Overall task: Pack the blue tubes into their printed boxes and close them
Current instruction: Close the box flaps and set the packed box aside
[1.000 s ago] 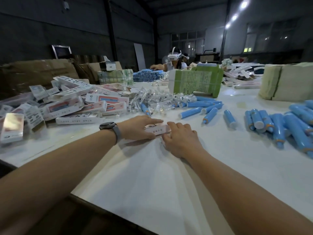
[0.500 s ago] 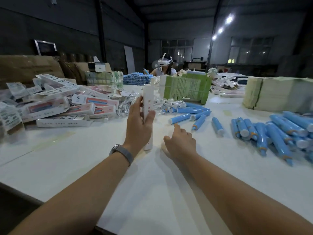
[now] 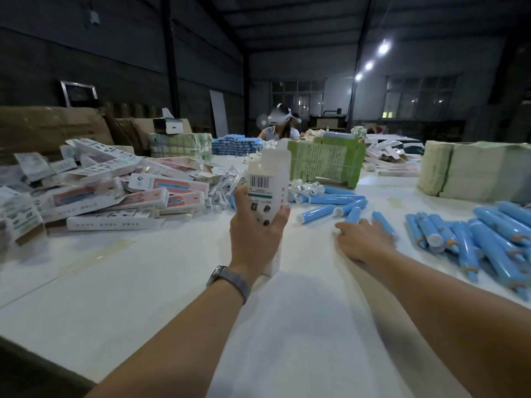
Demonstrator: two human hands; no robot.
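My left hand (image 3: 254,235) grips a white printed box (image 3: 267,185) upright above the white table (image 3: 143,282), barcode side facing me, top flaps open. My right hand (image 3: 363,239) lies stretched out over the table to the right, fingers spread, its fingertips at a loose blue tube (image 3: 383,222). Several more blue tubes (image 3: 324,212) lie just beyond it, and a larger heap of blue tubes (image 3: 474,239) sits at the right. A pile of printed boxes (image 3: 115,196) lies to the left.
Green-banded bundles of leaflets (image 3: 324,162) stand behind the held box, another paper stack (image 3: 474,173) at the far right. Small clear-wrapped pieces (image 3: 224,188) lie mid-table. A person (image 3: 280,126) with a headset sits at the far end. Cardboard cartons (image 3: 48,127) line the left.
My left hand lifted the box off the table and stood it upright. My right hand let go of it and slid right toward the loose blue tubes.
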